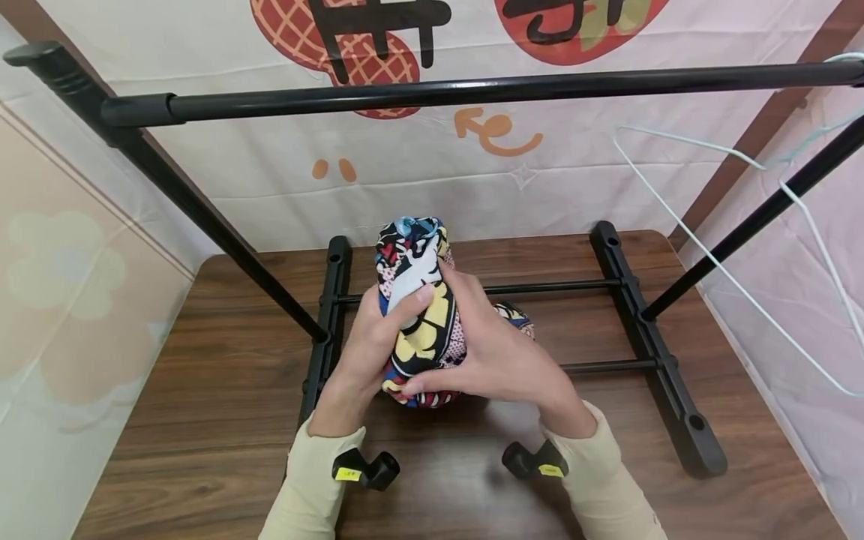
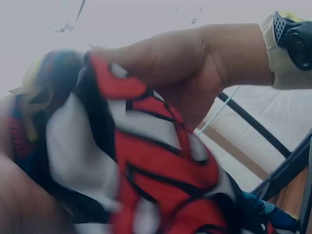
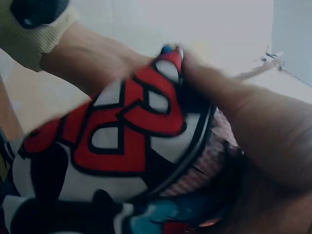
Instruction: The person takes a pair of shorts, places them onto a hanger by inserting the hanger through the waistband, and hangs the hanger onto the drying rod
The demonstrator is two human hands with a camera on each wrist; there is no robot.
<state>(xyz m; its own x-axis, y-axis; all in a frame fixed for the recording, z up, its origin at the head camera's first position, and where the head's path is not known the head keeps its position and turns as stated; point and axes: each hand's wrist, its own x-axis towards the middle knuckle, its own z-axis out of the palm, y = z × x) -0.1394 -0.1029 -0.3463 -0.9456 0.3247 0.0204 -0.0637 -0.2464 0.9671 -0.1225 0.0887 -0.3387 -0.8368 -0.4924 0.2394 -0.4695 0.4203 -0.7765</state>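
Observation:
A folded piece of comic-print cloth (image 1: 425, 330), patterned in red, yellow, black, white and blue, is held between both hands over the table. My left hand (image 1: 371, 337) grips its left side, the thumb lying across the front. On the other side my right hand (image 1: 499, 352) holds it, thumb low and fingers around the right edge. Another part of the same print shows behind the right hand; whether it is joined is hidden. Red lettering on the cloth fills much of the left wrist view (image 2: 161, 161) and the right wrist view (image 3: 112, 141), both partly blurred.
A black garment rack stands around the work, with a top bar (image 1: 432, 91), slanted posts and feet (image 1: 655, 360) on the brown wooden table (image 1: 202, 420). A pale wire hanger (image 1: 736, 292) hangs at the right. Printed fabric curtains (image 1: 270, 187) enclose the back and sides.

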